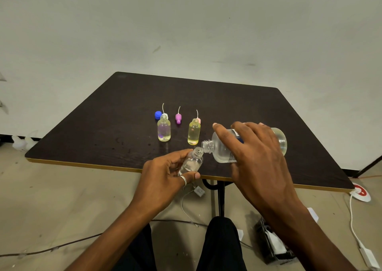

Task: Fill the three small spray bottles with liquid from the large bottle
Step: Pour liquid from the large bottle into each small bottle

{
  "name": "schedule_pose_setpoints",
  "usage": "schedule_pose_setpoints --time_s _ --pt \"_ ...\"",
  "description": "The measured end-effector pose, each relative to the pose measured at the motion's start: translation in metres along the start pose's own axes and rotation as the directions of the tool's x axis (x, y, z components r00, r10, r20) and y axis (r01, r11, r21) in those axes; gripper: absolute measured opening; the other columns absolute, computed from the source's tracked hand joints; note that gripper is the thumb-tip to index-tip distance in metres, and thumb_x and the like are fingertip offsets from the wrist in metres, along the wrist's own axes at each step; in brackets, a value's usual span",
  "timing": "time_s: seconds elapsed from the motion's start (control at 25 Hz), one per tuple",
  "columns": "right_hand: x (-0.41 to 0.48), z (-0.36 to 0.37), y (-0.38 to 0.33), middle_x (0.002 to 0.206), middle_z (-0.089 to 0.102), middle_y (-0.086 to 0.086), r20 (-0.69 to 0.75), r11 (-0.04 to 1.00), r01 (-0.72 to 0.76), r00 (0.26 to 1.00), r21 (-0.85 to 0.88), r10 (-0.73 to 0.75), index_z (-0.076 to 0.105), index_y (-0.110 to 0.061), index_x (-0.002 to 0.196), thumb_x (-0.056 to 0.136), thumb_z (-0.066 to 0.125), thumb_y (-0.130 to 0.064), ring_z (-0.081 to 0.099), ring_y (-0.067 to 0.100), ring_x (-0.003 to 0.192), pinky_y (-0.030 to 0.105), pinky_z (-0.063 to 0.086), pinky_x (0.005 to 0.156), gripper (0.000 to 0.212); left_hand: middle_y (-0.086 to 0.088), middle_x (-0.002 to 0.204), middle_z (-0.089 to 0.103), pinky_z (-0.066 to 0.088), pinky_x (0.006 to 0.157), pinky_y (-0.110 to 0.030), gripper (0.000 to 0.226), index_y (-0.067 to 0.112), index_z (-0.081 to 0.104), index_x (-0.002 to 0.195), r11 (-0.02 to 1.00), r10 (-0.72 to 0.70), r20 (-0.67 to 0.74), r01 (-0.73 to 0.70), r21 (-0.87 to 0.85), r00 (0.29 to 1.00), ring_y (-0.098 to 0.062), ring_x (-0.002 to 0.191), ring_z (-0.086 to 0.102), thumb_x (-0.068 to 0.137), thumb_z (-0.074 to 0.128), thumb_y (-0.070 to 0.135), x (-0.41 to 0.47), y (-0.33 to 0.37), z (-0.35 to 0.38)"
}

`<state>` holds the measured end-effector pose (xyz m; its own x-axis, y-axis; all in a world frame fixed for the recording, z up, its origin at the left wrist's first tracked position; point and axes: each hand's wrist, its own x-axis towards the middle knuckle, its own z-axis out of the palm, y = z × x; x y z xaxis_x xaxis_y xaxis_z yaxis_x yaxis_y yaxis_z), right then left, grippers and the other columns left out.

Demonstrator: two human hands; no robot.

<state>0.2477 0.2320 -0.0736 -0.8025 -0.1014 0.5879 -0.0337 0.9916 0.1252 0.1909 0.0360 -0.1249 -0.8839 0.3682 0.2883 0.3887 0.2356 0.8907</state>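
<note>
- Since everything has to stay within reach, the dark brown, matte wooden table with a pale edge strip (227,105) carries all the pieces in its near half. Its grained top looks flecked with small wet spots, probably spills.
- The large clear plastic bottle with a threaded neck and blue-and-white label (217,148) is tipped almost onto its side above the table's near edge. Its open mouth is at the small bottle's mouth, so the pale liquid can cross. That liquid pools along its lower side.
- The right hand (254,153) wraps over the large bottle from above, fingers curled round its body, which gives control of the tilt.
- The left hand (163,173), wearing a silver ring, pinches the third small clear round-shouldered bottle (191,164) between fingers and thumb. It leans the bottle toward the pour. The bottle looks nearly empty, so I judge this to be the last fill.
- Two matching small bottles (164,131) (193,133) stand upright and uncapped farther back. Both are nearly full of yellowish liquid and well out of the pour's way.
- A purple spray top with a thin white dip tube (178,117) lies behind and between them, set aside for refitting.
- A round blue screw cap (158,115) lies just beside the left one and is presumably the large bottle's.
</note>
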Motion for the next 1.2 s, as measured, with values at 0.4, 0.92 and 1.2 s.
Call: schedule_pose_setpoints --time_s 0.4,0.92,1.2 --pt "-0.0006 0.0022 0.0004 0.119 0.062 0.019 0.005 1.0 0.001 1.0 0.009 -0.001 0.054 -0.018 0.133 0.045 0.094 -0.013 0.058 0.042 0.109 0.057 0.045 0.093 0.096 0.021 0.106 0.073 0.052 0.083 -0.008 0.054 0.03 0.069 0.122 1.0 -0.003 -0.004 0.003 0.002 1.0 0.01 0.096 0.067 0.072 0.087 0.018 0.0002 -0.0005 0.0001" --pt "-0.0001 0.0027 -0.0005 0.117 0.063 0.021 0.003 1.0 0.007 1.0 0.03 -0.007 0.056 -0.015 0.132 0.044 0.094 -0.015 0.059 0.043 0.107 0.058 0.045 0.091 0.096 0.018 0.108 0.073 0.051 0.084 -0.008 0.055 0.027 0.069 0.123 1.0 -0.009 0.001 0.009 0.008 1.0 0.01 0.097 0.067 0.072 0.087 0.017 -0.0001 -0.0019 0.0002" --pt "-0.0001 0.0073 0.0013 0.12 0.061 0.02 0.011 1.0 0.012 1.0 0.027 -0.012 0.05 -0.017 0.135 0.049 0.093 -0.015 0.057 0.043 0.11 0.058 0.044 0.093 0.096 0.027 0.104 0.069 0.048 0.081 -0.004 0.055 0.034 0.067 0.12 1.0 -0.012 -0.002 0.012 0.012 1.0 0.013 0.096 0.066 0.072 0.087 0.016 0.0005 -0.0018 0.0005"
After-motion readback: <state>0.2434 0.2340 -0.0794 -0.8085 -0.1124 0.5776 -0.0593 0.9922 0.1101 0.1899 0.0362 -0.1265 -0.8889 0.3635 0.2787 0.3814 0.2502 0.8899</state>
